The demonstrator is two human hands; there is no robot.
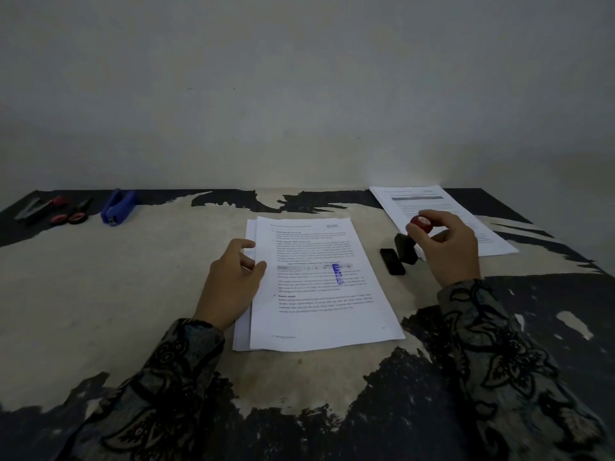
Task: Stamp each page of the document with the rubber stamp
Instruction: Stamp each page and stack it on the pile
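Observation:
A stack of white printed pages lies in the middle of the table, and its top page carries a blue stamp mark. My left hand rests on the stack's left edge with fingers loosely curled, holding nothing. My right hand grips the red knob of the rubber stamp, whose black base stands just right of the stack. A small black ink pad or cap lies beside that base. A second pile of pages lies at the far right, partly behind my right hand.
At the far left edge lie a blue stapler, scissors with red handles and a grey tool with a red end. The table has a worn, peeling dark surface and backs onto a plain wall.

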